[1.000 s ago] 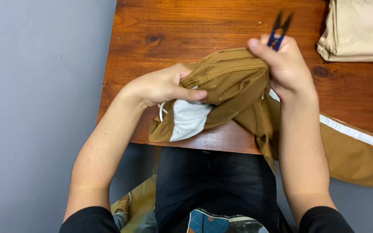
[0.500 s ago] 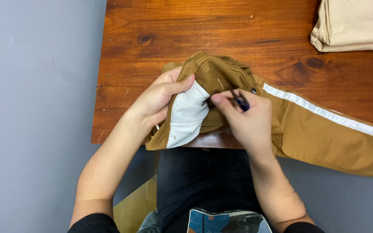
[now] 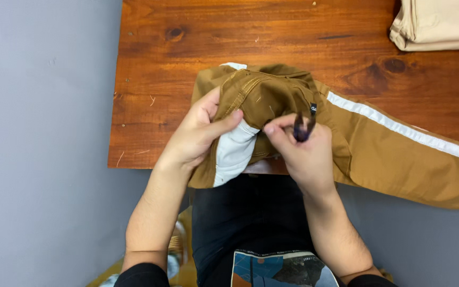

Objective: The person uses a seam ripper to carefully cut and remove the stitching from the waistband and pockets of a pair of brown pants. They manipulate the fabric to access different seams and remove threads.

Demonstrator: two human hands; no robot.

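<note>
At the near edge of the wooden desk (image 3: 187,58), a pair of tan trousers (image 3: 378,154) with a white side stripe (image 3: 405,130) is bunched up at the waist end, the leg trailing off to the right across the boards and past the desk's edge. The left hand (image 3: 197,133) is closed on the gathered waistband, thumb lying over the fabric beside the white pocket lining (image 3: 235,154) that has been turned outward. The right hand (image 3: 304,151) is curled shut around a small dark thread snipper (image 3: 301,127), held between thumb and fingers with its tips pointing at the seam near a small black label (image 3: 313,109); whether the blades are touching the cloth cannot be told, since the tool is blurred. The trousers are judged to be light, soft and limp, a woven cotton-like cloth that folds and slumps wherever it is not supported, neither slippery nor fragile. A firm hold is best taken at the waistband, where doubled seams give some stiffness and the fabric can be pulled taut between the hands. The pocket lining looks thinner and would be nicked more easily. A folded cream garment (image 3: 442,24) is seen at the far right corner, well apart.
</note>
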